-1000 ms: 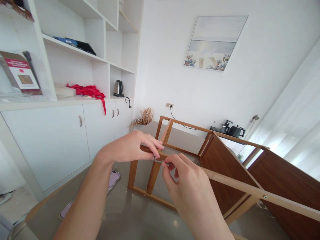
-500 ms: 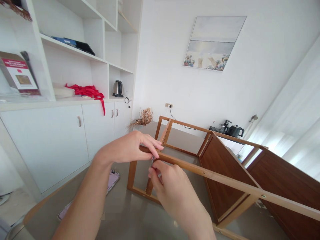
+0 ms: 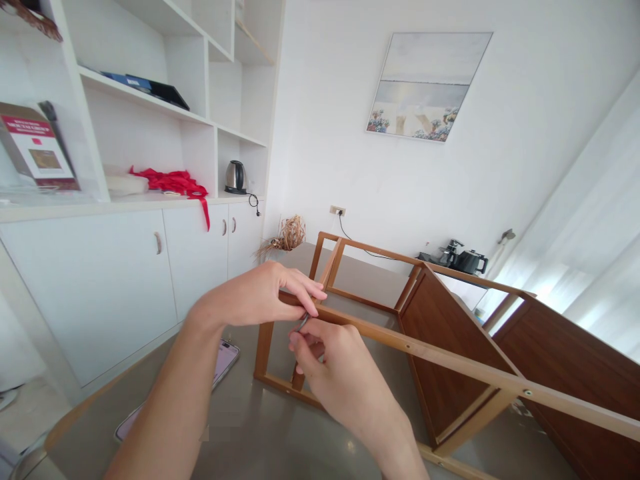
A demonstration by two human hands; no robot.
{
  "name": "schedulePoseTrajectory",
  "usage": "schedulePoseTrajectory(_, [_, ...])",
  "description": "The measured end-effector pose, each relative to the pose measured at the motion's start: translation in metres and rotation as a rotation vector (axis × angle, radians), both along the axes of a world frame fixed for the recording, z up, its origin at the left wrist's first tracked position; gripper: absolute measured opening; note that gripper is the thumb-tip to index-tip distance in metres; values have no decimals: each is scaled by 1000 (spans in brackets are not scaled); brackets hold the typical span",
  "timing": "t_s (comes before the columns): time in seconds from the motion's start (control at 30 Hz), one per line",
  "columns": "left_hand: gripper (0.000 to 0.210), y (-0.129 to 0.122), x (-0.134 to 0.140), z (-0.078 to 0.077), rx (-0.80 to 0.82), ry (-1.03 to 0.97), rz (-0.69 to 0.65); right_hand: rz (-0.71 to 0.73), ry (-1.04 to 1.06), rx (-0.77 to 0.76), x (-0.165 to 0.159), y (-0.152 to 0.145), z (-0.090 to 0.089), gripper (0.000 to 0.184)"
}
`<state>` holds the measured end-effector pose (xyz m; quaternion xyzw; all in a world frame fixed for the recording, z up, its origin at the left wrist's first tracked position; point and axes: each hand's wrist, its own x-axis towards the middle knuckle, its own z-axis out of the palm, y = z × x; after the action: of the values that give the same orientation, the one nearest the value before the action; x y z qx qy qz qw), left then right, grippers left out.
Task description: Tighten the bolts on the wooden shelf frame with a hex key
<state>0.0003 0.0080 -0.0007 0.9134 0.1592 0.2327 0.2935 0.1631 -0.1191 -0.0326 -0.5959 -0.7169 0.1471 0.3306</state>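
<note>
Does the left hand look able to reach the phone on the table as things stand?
Probably yes: the phone lies outside the wooden frame; only the left forearm hides part of it from view.

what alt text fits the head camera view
A right hand pinches a thin metal tool at a wooden frame, the left hand close beside it. The frame and a phone are on a table, white shelving behind.

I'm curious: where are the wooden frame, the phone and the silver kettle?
Wooden frame (image 3: 450, 363), head view: on its long near rail.
Phone (image 3: 227, 362), head view: on the upper end of its screen.
Silver kettle (image 3: 232, 177), head view: on its metal body.
</note>
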Motion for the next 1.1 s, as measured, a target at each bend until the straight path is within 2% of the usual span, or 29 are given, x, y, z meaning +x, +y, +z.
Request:
schedulePoseTrajectory(0.17, [23,1,0,0,3,-3,-10,46,4,-4,4,2,0,29])
schedulePoseTrajectory(0.37, [15,1,1,0,4,-6,-17,143,-66,-17,9,-6,6,20])
schedulePoseTrajectory(0.63, [23,0,1,-1,-13,-11,-8,73,-145,50,14,-23,21,19])
schedulePoseTrajectory(0.83, [20,-1,1,0,-17,8,9,-68,-285,72,20,-24,18,22])
schedulePoseTrajectory(1.1, [17,-1,1,1,-8,-1,6,-79,-300,121,18,-22,19,23])
